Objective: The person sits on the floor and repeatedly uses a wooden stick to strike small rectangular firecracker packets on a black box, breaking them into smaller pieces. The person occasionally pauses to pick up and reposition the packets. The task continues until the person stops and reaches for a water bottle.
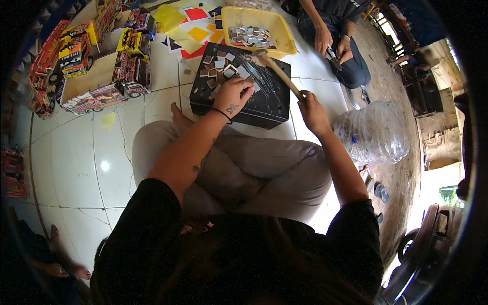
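My right hand (313, 113) is wrapped round the lower end of a hammer's wooden handle. The head of the hammer (258, 54) hangs over the far part of a black box (239, 116) on the floor before my crossed legs. Over the box, my left hand (234, 95) is closed with fingertips pinched; what they hold is hidden. Small square pieces (219, 64), some silvery like mirror and some brown, lie scattered beyond that hand. Thin metal rods (264, 84) lie in a loose bunch to their right.
A yellow tub (284, 30) with more silvery squares stands behind the box, beside coloured sheets (197, 34). Toy trucks (133, 76) crowd the far left. A clear plastic bag (375, 133) sits at right. Across from me, a co-worker's hands (325, 43) hold a dark tool.
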A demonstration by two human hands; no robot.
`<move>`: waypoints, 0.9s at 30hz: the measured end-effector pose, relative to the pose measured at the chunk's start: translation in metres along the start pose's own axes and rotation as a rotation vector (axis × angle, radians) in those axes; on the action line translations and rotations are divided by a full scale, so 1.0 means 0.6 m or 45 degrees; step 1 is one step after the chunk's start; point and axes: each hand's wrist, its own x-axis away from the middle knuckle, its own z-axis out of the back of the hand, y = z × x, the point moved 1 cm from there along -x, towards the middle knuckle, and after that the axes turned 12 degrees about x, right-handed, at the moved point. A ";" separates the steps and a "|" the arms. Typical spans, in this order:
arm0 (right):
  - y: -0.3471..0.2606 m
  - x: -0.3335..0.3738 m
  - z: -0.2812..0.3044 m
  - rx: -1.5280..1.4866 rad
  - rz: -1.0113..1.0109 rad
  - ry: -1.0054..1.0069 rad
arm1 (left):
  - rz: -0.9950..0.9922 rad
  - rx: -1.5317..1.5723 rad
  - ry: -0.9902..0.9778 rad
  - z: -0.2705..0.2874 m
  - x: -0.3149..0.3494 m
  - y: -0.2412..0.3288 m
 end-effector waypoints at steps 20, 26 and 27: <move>-0.191 -0.069 0.006 -1.339 -0.017 0.195 | 0.254 0.450 -0.131 0.034 -0.011 0.073; -0.170 -0.055 0.025 -1.308 -0.133 0.088 | 0.380 0.607 -0.205 0.020 -0.011 0.082; -0.170 -0.055 0.027 -1.332 -0.119 0.068 | 0.367 0.607 -0.205 0.021 -0.011 0.082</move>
